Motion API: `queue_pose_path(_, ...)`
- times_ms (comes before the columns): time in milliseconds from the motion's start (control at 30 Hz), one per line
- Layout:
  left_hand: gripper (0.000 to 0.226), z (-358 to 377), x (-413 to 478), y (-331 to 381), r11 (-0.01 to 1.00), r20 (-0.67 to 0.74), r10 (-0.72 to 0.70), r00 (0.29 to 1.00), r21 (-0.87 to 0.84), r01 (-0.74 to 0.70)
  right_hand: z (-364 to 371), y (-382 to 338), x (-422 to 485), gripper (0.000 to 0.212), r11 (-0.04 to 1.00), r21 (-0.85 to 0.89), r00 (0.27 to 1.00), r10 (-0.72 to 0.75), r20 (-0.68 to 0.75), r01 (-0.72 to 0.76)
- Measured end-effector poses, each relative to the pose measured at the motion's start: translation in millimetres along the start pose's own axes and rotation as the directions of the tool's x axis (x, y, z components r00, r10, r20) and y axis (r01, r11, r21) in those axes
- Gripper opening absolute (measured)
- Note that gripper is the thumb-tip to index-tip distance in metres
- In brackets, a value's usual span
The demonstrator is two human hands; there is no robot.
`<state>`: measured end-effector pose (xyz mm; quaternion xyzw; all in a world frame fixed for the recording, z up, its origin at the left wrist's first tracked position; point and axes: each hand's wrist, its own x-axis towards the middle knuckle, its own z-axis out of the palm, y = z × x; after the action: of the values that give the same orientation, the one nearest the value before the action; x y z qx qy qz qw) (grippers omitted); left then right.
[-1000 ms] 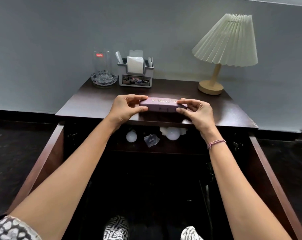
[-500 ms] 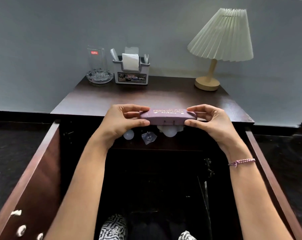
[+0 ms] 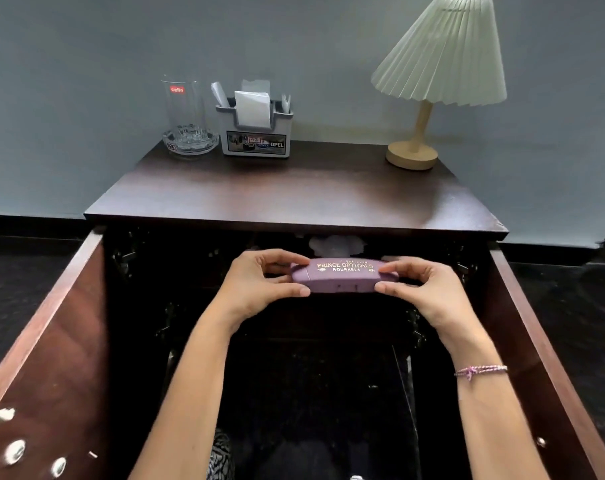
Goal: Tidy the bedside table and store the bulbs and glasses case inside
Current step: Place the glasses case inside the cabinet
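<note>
As we look down past a strip of patterned cloth (image 3: 220, 457) at the bottom edge, our forearms reach forward between two doors swung open toward us: the left door (image 3: 48, 348), with pale fittings low on its inner face, and the right door (image 3: 540, 341). A pink bracelet (image 3: 481, 370) circles our right wrist.

Ahead, in front of the dark cabinet opening and just below the front edge of the table (image 3: 294, 195), we hold the case (image 3: 339, 277) level, its length running left to right and its gold lettering facing up. Our left hand (image 3: 256, 285) grips the left end, thumb on the near side and fingers curled over the top; our right hand (image 3: 429, 289) grips the right end the same way. The case touches nothing but our fingers.

Just behind it, under the tabletop edge, a pale rounded shape (image 3: 332, 244) shows in the dark, though we cannot tell what it is.

At the back left of the dark wooden top a tall clear glass (image 3: 181, 102) stands in a glass ashtray (image 3: 190, 142), with a grey holder (image 3: 256, 142) of white paper just beside it. At the back right, well apart from the holder, stands a lamp (image 3: 443, 53) with a wooden base and a pleated pale shade. A grey wall (image 3: 86, 81) rises behind.
</note>
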<state>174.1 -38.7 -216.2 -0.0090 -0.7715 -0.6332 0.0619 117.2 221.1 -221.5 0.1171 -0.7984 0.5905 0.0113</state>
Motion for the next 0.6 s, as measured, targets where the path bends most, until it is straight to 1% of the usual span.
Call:
queue_pose_path(100,0.040,12.5,5.5,-22.7,0.999,-0.021,-0.036,0.999,0.028,0.036,10.2,22.5,3.0,0.021,0.999,-0.007,0.998,0.033,-0.048,-0.033)
queue_pose_path(233,0.043,25.0,20.9,-48.7,0.996,-0.046,-0.087,0.995,-0.027,0.086,22.4,47.6,12.0,0.022,0.998,0.036,0.994,0.059,-0.087,-0.056)
queue_pose_path(300,0.046,29.2,31.9,-56.6,0.996,-0.033,-0.084,0.996,-0.011,0.084,27.6,61.3,18.0,0.023,0.997,0.057,0.991,0.067,-0.113,-0.060)
queue_pose_path(400,0.048,36.0,46.3,-70.1,0.998,-0.008,-0.058,0.998,0.015,0.058,34.7,81.1,29.2,0.025,0.988,0.104,0.979,0.128,-0.161,-0.112)
queue_pose_path(500,0.051,41.9,58.0,-86.0,0.996,0.007,-0.065,0.998,0.068,0.064,41.0,95.4,37.9,0.035,0.990,0.074,0.974,0.133,-0.183,-0.121)
queue_pose_path(600,0.053,44.4,68.6,-97.6,0.993,-0.006,-0.082,0.997,0.081,0.082,45.2,100.1,44.9,0.036,0.995,0.030,0.975,0.103,-0.199,-0.099)
